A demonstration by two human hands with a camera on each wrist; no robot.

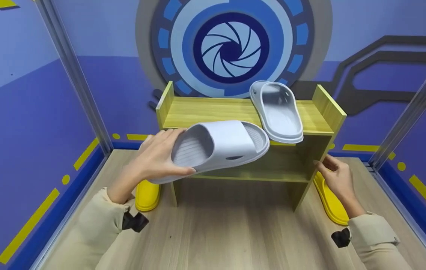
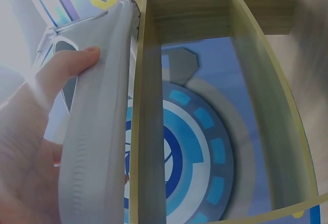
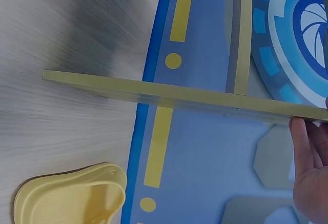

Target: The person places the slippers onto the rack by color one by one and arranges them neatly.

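Note:
My left hand (image 1: 151, 157) grips a light grey slide slipper (image 1: 231, 138) by its heel end, thumb along the side of its sole. This slipper is in front of the wooden shelf (image 1: 209, 108), its toe pointing right. In the left wrist view, the thumb presses the slipper (image 2: 97, 131) close beside the shelf's top board. The matching grey slipper (image 1: 280, 112) sits on the top board towards the right, its heel end jutting over the front edge. My right hand (image 1: 338, 178) holds the shelf's right side panel (image 3: 179, 96) by its edge, fingertips against its outer face.
A yellow slipper (image 1: 147, 195) lies on the floor left of the shelf, partly behind my left arm. Another yellow slipper (image 1: 331, 204) lies to the right, partly behind my right hand. Blue-purple walls with metal corner posts (image 1: 74, 75) enclose the wood-look floor (image 1: 231, 240).

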